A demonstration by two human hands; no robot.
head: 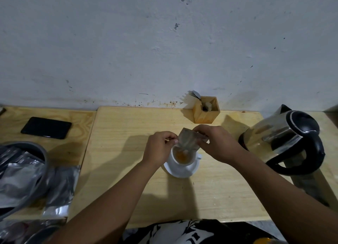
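A white cup [175,162] stands on a white saucer [190,171] near the middle of the wooden table [128,170]. Orange powder or liquid lies in the cup. Above its mouth a small clear sachet [188,140] is tipped, open end down into the cup. My left hand [159,150] pinches the sachet's left edge. My right hand [217,143] grips its upper right end. Both forearms reach in from the bottom of the view.
A steel electric kettle [285,139] with a black handle stands at the right. A wooden holder [206,110] with cutlery stands by the wall. At the left lie a black phone [46,127], silver foil pouches [58,190] and a grey container [20,172].
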